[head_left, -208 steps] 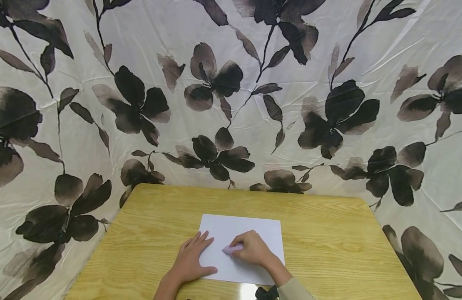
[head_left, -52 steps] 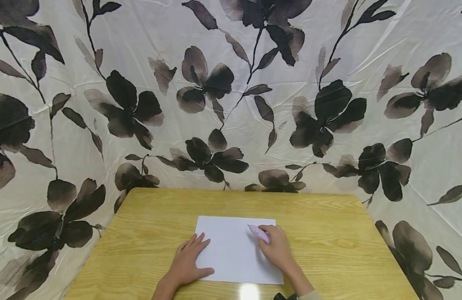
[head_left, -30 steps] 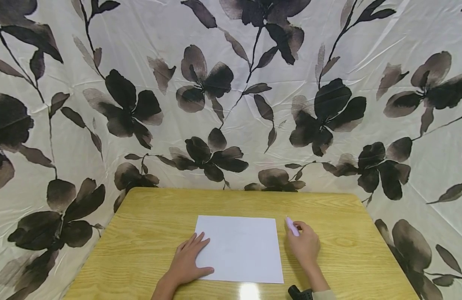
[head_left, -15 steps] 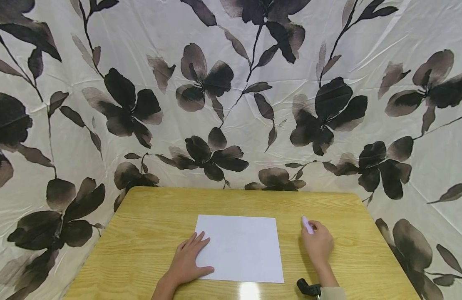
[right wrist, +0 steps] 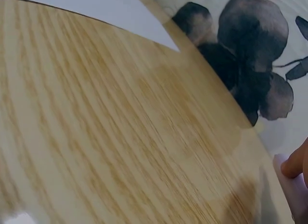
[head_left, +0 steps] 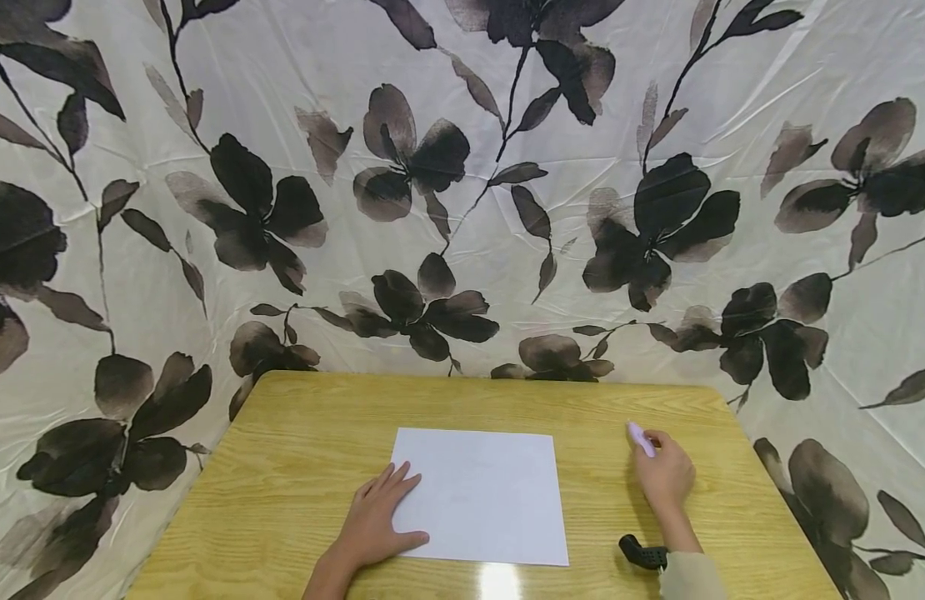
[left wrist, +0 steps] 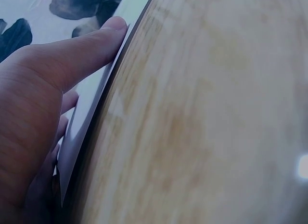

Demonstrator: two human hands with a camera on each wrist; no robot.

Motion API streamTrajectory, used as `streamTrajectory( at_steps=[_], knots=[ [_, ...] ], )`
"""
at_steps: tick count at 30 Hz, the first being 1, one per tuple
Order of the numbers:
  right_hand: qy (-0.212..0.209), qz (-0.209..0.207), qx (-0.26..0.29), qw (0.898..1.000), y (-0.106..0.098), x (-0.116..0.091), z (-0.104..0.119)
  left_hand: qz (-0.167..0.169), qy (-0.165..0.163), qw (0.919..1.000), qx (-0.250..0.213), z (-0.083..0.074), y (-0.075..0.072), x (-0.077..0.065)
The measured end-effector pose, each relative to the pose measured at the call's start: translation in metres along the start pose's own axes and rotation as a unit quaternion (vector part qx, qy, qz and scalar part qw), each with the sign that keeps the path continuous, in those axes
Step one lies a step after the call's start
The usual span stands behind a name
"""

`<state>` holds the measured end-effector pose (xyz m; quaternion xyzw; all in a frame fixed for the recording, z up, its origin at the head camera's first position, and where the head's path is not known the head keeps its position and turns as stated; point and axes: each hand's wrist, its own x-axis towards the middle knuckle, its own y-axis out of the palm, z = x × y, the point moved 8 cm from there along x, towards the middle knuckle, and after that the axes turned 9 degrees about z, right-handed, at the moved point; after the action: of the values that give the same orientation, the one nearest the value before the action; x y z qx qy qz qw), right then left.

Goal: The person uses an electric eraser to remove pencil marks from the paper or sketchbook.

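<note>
A sheet of white paper lies flat on the wooden table. The left hand rests on its left side with fingers spread, the thumb near the front left corner. In the left wrist view that thumb lies along the edge of the paper. Right of the paper, the right hand pinches a thick lavender pen-shaped tool, its end pointing toward the back of the table. Only part of the tool and a fingertip show at the right edge of the right wrist view.
The yellow wood-grain table has rounded back corners. Behind and beside it hangs a white cloth with dark flowers. A black wrist-worn device sits by the right sleeve. Light reflects at the table's front.
The right hand has carried the lavender pen-shaped tool from above the paper to the right, past its edge. The left hand and paper have stayed in place over the last two seconds.
</note>
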<state>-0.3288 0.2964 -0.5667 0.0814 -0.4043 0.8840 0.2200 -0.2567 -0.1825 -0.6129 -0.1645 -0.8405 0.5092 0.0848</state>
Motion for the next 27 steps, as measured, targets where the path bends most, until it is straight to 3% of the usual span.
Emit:
streamTrajectory(
  at_steps=[7,17,27],
  knots=[
    [0.023,0.015,0.010,1.000,0.003,0.002,-0.015,-0.012,0.009,0.9999,0.001,-0.002,-0.001,0.001],
    [0.035,0.033,0.006,0.999,0.009,-0.005,-0.023,0.003,-0.002,0.9999,0.012,0.002,0.003,-0.001],
    [0.012,0.009,-0.009,1.000,0.006,-0.008,-0.016,-0.009,-0.001,0.9999,-0.008,0.002,0.000,-0.003]
  ],
)
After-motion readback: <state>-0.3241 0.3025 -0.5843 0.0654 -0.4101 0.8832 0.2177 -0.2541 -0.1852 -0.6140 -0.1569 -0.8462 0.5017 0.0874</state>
